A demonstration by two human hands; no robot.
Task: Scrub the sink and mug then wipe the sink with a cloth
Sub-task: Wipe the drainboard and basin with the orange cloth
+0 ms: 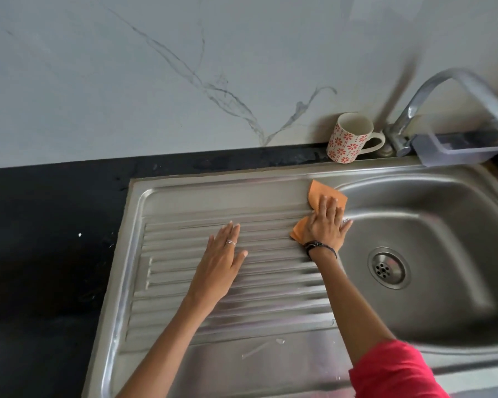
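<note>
Two hands on sink (184, 196): right hand (325, 225) presses cloth (325, 191); left hand (222, 262) flat.

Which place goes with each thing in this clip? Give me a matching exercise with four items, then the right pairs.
Things:
1. white ceramic mug with red flower pattern
2. orange wiping cloth
3. left hand
4. round steel drain strainer

Places:
A. flat on the ribbed steel draining board, holding nothing
B. at the bottom of the steel sink basin
C. upright on the black counter beside the chrome tap
D. pressed under the right hand at the basin's left rim

Pairs: 1-C, 2-D, 3-A, 4-B
</note>
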